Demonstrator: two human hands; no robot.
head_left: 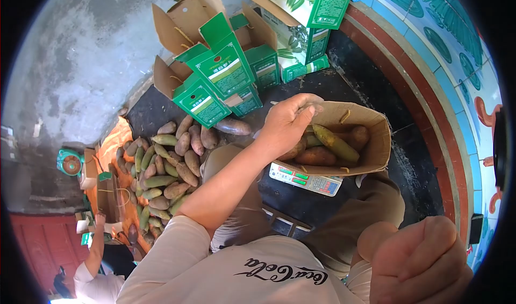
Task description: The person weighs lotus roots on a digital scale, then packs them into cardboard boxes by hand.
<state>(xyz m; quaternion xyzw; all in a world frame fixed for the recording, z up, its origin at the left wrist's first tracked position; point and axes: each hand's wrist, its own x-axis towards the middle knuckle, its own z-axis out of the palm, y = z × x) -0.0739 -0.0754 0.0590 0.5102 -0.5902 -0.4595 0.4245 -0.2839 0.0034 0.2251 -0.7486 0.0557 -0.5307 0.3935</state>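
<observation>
My left hand (293,116) is over the upper left corner of an open cardboard box (379,156), its thumb apart from its fingers and nothing visible between them. Inside the box lie several brown tubers and a long greenish one (336,144). Under the box is a white digital scale (305,179) with lit green displays. My right hand (422,263) is raised close to the camera at the lower right, its fingers curled into a fist, with no object showing in it.
A large pile of tubers (160,180) spreads on the left over an orange sheet (115,137). Green and white boxes (223,65), several open, stand at the top. A co-worker's arm (97,245) reaches toward another box (107,199) at the lower left.
</observation>
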